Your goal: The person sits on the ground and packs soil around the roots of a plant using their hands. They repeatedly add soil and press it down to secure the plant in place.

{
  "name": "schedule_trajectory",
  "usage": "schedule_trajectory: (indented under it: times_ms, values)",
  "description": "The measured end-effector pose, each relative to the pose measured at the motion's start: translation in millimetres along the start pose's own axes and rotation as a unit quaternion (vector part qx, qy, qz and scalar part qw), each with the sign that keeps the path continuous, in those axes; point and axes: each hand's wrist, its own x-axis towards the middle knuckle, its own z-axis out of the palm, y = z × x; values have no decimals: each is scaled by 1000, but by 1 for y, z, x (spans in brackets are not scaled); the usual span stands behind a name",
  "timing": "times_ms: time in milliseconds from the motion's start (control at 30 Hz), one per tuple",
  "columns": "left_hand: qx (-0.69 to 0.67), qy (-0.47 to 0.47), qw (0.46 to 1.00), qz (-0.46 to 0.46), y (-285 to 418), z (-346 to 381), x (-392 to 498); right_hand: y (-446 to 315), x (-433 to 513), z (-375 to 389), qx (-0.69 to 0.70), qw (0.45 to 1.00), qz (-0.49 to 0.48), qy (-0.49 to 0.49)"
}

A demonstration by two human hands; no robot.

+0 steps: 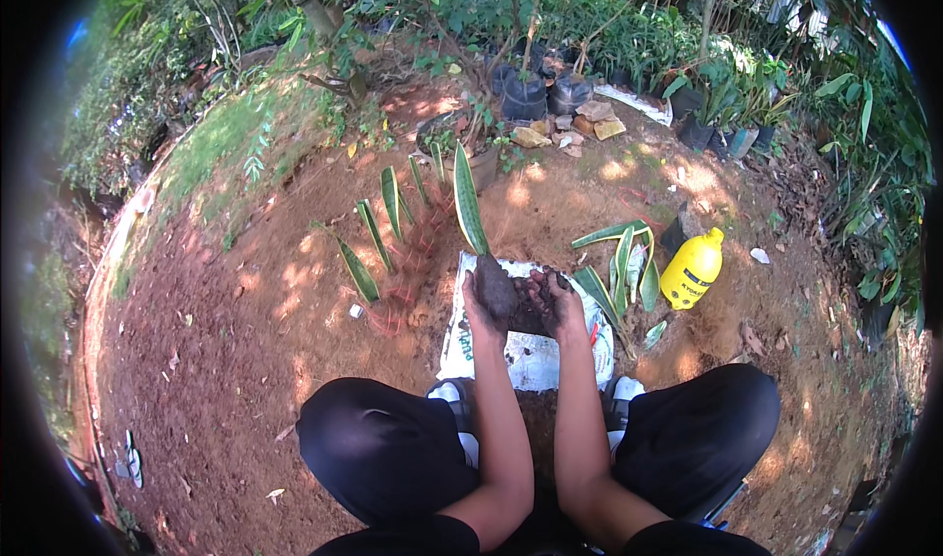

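Note:
A snake plant leaf cutting (469, 202) stands upright in my left hand (482, 309), its base packed in a ball of dark wet soil (496, 288). Dark soil coats my right hand (563, 309), whose fingers are apart and slightly curled beside the ball. Whether loose soil lies in that palm is hard to tell. Beneath both hands a white printed sack (534, 364) is spread on the ground, with a dark soil mass (530, 316) on it. A small red object (594, 333) shows by my right wrist.
Several snake plant leaves (372, 232) stand in a row at left, with reddish netting-like strands around their bases. Loose leaves (622, 269) and a yellow bottle (691, 269) lie at right. Farther back are a round pot (482, 169), stones (582, 123) and black plant bags (524, 98).

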Motion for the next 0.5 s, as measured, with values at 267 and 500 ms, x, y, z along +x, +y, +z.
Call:
schedule_trajectory:
  times_ms: [267,500]
  values:
    - [8,19,1000,-9,-6,4,-1,-7,0,2,-53,998,-13,13]
    - [4,-1,1000,-3,-4,7,-4,1,3,7,-65,996,-56,-18]
